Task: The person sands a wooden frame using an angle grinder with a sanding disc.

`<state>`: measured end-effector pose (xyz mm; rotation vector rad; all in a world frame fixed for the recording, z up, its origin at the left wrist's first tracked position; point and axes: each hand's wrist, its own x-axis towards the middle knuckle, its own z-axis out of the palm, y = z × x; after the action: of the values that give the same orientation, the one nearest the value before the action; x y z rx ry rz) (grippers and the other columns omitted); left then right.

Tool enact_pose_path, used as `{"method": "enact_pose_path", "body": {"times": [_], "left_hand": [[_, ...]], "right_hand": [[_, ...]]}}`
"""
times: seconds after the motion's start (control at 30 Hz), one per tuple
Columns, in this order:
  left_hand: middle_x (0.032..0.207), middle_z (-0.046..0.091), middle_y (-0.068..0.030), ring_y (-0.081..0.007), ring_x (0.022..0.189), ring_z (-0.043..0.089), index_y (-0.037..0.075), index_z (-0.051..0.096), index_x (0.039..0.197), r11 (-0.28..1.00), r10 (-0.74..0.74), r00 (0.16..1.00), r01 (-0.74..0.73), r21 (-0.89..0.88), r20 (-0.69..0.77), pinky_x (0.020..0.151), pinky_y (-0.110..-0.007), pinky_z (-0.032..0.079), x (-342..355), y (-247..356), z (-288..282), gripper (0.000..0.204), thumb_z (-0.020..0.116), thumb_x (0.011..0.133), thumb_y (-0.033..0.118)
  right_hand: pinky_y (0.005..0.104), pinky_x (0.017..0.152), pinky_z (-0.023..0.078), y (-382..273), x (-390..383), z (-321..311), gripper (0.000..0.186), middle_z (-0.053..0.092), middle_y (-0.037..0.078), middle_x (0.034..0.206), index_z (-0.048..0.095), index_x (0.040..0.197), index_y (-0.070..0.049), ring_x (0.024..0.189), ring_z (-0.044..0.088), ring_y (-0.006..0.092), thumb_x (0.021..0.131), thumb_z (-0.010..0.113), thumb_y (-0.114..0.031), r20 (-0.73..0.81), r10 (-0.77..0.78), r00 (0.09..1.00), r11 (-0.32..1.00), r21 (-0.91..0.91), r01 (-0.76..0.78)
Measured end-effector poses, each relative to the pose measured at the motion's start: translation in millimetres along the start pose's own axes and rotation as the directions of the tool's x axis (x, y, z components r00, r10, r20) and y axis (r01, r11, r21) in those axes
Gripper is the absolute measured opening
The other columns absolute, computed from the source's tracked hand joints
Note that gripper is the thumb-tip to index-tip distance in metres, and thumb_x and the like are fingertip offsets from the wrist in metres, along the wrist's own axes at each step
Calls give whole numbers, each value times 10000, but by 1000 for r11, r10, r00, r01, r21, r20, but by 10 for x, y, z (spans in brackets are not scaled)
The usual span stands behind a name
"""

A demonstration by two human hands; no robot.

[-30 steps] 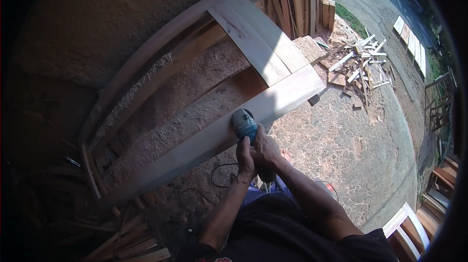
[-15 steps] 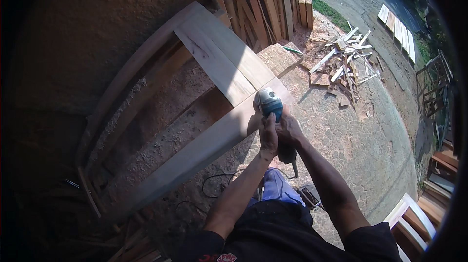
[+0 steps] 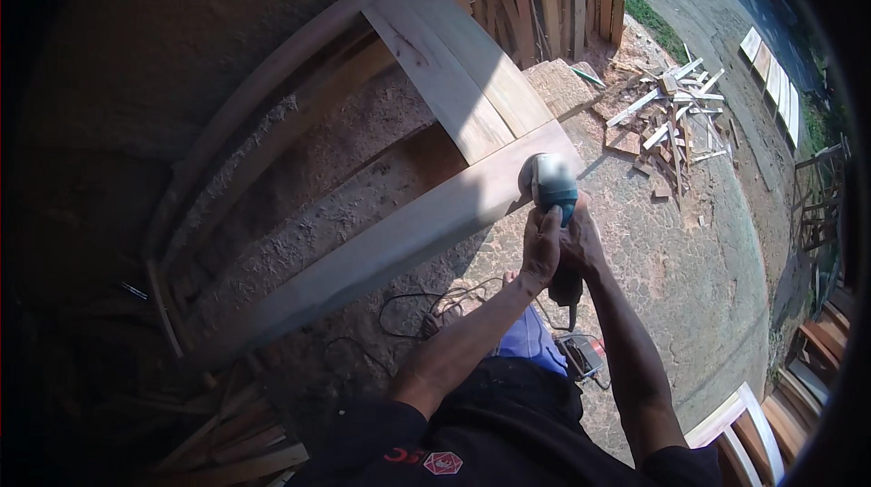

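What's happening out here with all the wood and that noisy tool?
A person is working a blue handheld power sander over the near rail of a large wooden frame that lies propped over the stony ground. Both hands are on the tool: the left hand near its head, the right hand around its body. A black power cord runs along the ground below. A pile of wood offcuts lies beyond the frame.

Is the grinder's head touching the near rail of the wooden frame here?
Cannot tell. In the head view the grinder, held by the left hand and right hand, overlaps the wooden frame near its corner, but its head is blurred, hiding any contact or gap.
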<state>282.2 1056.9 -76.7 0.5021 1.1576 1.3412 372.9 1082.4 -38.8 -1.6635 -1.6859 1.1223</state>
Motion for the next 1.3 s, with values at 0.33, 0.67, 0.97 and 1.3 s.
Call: {"method": "enact_pose_path", "body": {"times": [0.33, 0.67, 0.97, 1.3], "left_hand": [[1068, 634, -124, -199, 1002, 583, -13, 597, 1141, 988, 102, 974, -76, 133, -202, 908, -359, 461, -1063, 299, -1852, 371, 506, 1045, 334], [1217, 597, -99, -193, 1108, 568, 3, 576, 1247, 992, 43, 937, -80, -93, -346, 974, -365, 459, -2045, 732, -3936, 433, 468, 1054, 375], [1360, 552, -140, -271, 1243, 571, 14, 452, 1439, 882, -124, 962, -4, -472, -241, 1056, -419, 464, -2471, 967, -4215, 604, 468, 1028, 456], [1211, 598, -126, -225, 1125, 579, -9, 567, 1244, 988, -26, 978, -7, -157, -205, 985, -381, 466, -1627, 407, -2338, 435, 456, 1050, 364]], "right_hand": [[598, 736, 519, -867, -1056, 1451, 681, 676, 349, 908, 329, 1315, -24, 864, 669, 557, 876, 675, -414, 253, 12, 967, 1000, -9, -10], [619, 780, 494, -1692, -1966, 3203, 638, 667, 352, 947, 357, 1264, 18, 887, 653, 562, 916, 596, -460, 432, -97, 897, 994, -3, 110], [627, 840, 511, -1959, -2241, 3467, 547, 658, 355, 1007, 372, 1211, 1, 919, 663, 555, 949, 552, -445, 549, -87, 831, 994, -5, 108], [597, 791, 506, -1110, -1503, 1750, 631, 662, 351, 940, 367, 1228, -1, 904, 659, 553, 888, 646, -453, 339, 5, 941, 1000, -3, -4]]}}
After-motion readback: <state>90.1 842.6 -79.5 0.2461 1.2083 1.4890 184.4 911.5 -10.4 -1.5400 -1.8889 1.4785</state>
